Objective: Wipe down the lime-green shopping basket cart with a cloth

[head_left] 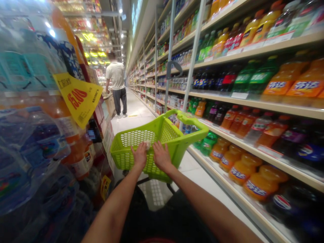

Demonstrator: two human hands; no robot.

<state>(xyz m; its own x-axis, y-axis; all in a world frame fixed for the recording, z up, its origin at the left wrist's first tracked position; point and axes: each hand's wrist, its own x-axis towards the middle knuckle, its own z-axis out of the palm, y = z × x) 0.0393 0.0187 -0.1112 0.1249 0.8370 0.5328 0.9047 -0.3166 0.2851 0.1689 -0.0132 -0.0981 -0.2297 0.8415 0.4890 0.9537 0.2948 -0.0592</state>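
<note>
Supermarket shelving (253,101) lines one side of a pale-tiled aisle (131,98), with lights overhead. Across that aisle stands a green shopping cart (179,150), its long side facing the wearer and its handle end toward the shelving. Left hand (140,157) and right hand (162,157) lie close together on the near rim, fingers reaching over it; whether they close tightly around it I cannot tell. Orange soda bottles (260,182) sit on the bottom shelf to the right. Wrapped bottles (25,145) stack up at the left, beside a tilted yellow price sign (78,98). Farther off, a person (115,76) in a light top stands facing away.
</note>
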